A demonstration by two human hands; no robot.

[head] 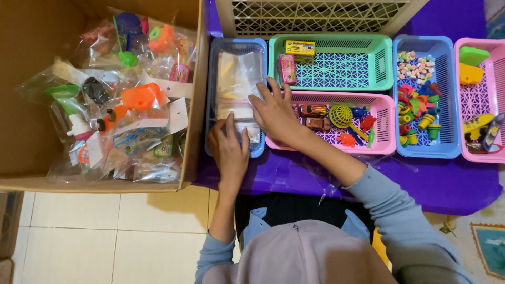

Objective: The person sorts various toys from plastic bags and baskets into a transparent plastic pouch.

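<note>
A stack of clear, flat plastic bags is being worked in the narrow blue slotted plastic basket, under both hands. The left hand is laid flat, fingers loosely spread, on the near end of the stack; nothing is gripped by it. The right hand is spread wide across the basket's right wall, fingertips pressed onto the bags. Whether a single bag is pinched cannot be told.

The bags look slick, so several could be dragged out together, or the stack fanned over the low rim (a light basket may be slid on the purple cloth too).

Room is tight. Just right of the right hand, the pink basket of small toys is touched by the wrist, and beyond the fingertips a green basket sits close. Left of the left hand, the cardboard box wall stands against the basket. Open space is found only toward the body.
</note>
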